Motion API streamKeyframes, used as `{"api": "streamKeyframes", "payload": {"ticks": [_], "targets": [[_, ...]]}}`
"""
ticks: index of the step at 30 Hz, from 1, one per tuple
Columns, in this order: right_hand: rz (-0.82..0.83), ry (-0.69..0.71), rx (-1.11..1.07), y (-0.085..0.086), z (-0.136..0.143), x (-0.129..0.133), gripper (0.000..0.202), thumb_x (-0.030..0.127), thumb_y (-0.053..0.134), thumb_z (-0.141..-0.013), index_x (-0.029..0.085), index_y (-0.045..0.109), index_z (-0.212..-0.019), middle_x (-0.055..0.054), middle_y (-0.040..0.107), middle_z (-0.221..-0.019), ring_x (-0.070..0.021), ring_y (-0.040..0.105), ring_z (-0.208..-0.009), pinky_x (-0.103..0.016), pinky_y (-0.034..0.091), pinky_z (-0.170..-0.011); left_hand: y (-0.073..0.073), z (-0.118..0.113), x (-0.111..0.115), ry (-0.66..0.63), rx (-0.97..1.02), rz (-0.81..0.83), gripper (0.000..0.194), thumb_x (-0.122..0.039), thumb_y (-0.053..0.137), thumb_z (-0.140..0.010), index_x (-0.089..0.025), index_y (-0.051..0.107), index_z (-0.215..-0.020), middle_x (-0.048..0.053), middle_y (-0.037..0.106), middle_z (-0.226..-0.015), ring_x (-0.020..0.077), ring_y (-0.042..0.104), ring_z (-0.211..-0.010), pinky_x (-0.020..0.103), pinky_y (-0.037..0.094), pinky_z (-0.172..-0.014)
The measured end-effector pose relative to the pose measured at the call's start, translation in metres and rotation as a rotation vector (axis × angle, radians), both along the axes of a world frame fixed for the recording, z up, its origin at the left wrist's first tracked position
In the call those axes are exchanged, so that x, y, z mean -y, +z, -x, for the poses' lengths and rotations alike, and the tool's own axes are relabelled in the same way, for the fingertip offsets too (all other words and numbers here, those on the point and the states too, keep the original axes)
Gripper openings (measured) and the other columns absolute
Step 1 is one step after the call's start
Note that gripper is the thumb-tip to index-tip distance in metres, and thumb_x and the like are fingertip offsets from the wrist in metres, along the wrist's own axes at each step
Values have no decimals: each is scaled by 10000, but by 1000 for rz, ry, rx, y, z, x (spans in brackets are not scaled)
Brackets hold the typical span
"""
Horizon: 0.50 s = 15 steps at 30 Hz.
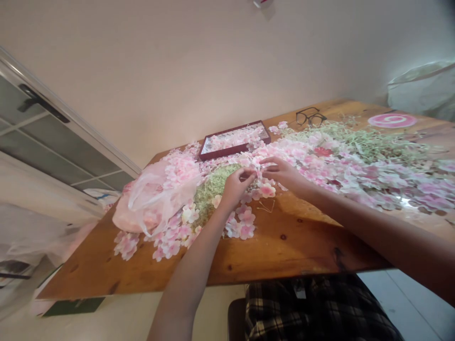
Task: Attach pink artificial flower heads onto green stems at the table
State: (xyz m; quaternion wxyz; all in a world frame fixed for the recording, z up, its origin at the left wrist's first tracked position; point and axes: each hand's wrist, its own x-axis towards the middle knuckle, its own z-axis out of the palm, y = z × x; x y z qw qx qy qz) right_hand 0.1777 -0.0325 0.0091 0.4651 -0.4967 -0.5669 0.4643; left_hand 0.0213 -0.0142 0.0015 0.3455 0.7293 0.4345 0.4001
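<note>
Over the middle of the wooden table (pixel 291 241), my left hand (pixel 237 185) is closed, thumb and forefinger pinching a small pale pink artificial flower (pixel 258 172). From the other side my right hand (pixel 284 174) reaches to the same flower, its thumb and fingertips meeting at it; the exact contact is blurred. Pink and white artificial blossoms (pixel 313 156) spread under and around both hands. Beside my left hand is a pile of light green stems (pixel 209 192). A few thin pale stems (pixel 266 206) lie on the wood just below my hands.
A dark red box (pixel 218 153) of blossoms stands against the wall. To the left sits a plastic bag (pixel 142 203) of pink flowers. Farther right are eyeglasses (pixel 310 117), more green stems (pixel 384 142) and a round pink disc (pixel 392 121). A door (pixel 53 123) is at far left.
</note>
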Motion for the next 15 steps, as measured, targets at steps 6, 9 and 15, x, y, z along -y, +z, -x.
{"api": "streamKeyframes", "payload": {"ticks": [6, 9, 15], "targets": [[-232, 120, 154, 0, 1, -4, 352, 332, 589, -657, 193, 510, -970, -63, 527, -999, -169, 493, -886, -263, 401, -682, 3, 1, 2, -7, -237, -118, 228, -355, 468, -722, -177, 568, -823, 23, 612, -794, 126, 558, -701, 240, 420, -658], [-304, 264, 195, -5, 1, -7, 282, 340, 590, -653, 193, 553, -891, -38, 550, -912, -159, 495, -842, -270, 381, -718, 4, 0, 3, -53, -226, -115, 204, -320, 468, -725, -181, 580, -824, 20, 616, -823, 125, 560, -729, 228, 417, -669], [-163, 262, 106, -7, -6, -13, 198, 368, 583, -646, 177, 531, -652, 5, 500, -621, -112, 464, -593, -235, 336, -529, 6, -1, 4, -22, -124, -73, 268, -393, 448, -728, -167, 579, -790, 31, 606, -782, 128, 554, -708, 232, 413, -650]]}}
